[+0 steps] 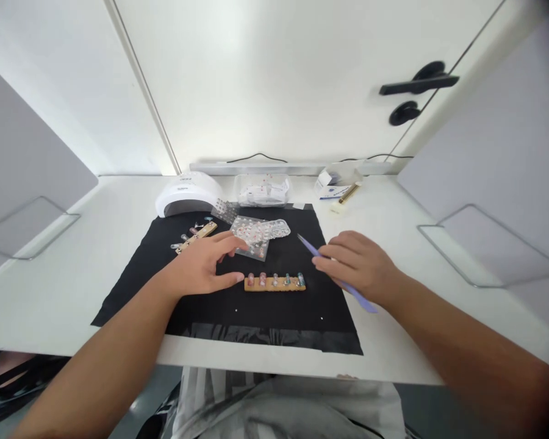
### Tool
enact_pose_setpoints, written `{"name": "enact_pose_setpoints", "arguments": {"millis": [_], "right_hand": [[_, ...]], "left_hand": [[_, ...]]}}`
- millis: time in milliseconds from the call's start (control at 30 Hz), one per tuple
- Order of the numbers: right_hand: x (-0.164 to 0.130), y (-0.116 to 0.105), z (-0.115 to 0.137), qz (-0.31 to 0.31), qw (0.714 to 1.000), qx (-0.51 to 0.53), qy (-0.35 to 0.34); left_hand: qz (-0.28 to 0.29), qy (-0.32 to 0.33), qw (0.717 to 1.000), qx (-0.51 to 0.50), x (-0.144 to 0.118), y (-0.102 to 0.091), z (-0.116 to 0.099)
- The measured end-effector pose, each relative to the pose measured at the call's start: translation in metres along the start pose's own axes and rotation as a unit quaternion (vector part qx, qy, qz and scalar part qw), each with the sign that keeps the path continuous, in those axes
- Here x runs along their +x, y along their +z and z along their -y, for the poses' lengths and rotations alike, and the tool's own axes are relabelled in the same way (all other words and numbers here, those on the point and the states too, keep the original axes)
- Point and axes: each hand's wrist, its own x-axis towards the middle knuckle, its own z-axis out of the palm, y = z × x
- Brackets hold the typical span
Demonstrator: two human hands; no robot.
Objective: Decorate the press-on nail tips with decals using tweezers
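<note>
Carefully now: your left hand rests flat, fingers spread, bracing the wooden nail strip mid-mat, while your right hand grips the purple tweezers; steady your wrist.

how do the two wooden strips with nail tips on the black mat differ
The near strip lies level across the black mat, its end at the left hand's thumb tip; the far strip lies slanted beyond that hand, by the white lamp. The near strip's five tips show clearly; the far strip's are harder to count. Both are tan.
</note>
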Motion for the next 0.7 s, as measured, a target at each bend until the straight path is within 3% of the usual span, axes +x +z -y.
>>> {"name": "enact_pose_setpoints", "arguments": {"millis": [133, 333, 567, 700], "right_hand": [[-0.005, 0.006, 0.002, 0.086, 0.989, -0.118, -0.014], [-0.014, 0.018, -0.005, 0.144, 0.964, -0.219, 0.032], [-0.016, 0.028, -0.013, 0.218, 0.946, -0.230, 0.064], [-0.015, 0.028, -0.013, 0.211, 0.957, -0.190, 0.063]], "left_hand": [[0.021, -0.034, 0.999, 0.008, 0.000, -0.002, -0.002], [0.048, -0.083, 0.995, 0.022, 0.002, 0.000, 0.004], [0.048, -0.116, 0.991, 0.033, 0.002, 0.008, 0.010], [0.042, -0.126, 0.990, 0.035, 0.001, 0.010, 0.014]]}}
